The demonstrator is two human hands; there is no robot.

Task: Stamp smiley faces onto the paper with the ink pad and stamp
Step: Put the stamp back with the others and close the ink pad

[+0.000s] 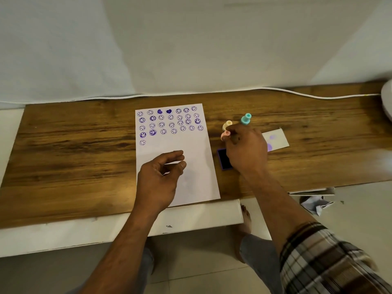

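A white paper [192, 149] lies on the wooden table [74, 145]. Its upper half carries rows of purple smiley prints and two hearts. My left hand [159, 179] hovers over the paper's blank lower part, fingers loosely curled and apart, holding nothing. My right hand [247, 151] reaches over the purple ink pad [223, 159], hiding most of it. Its fingertips pinch a pink stamp [224, 135]. A cream stamp [227, 124] and a teal stamp [245, 119] stand just beyond the fingers.
A small paper scrap [279, 137] with purple smudges lies right of my right hand. A white cable [297, 94] runs along the table's back edge. A white round object [387, 98] sits at the far right. Crumpled paper [318, 203] lies on the floor.
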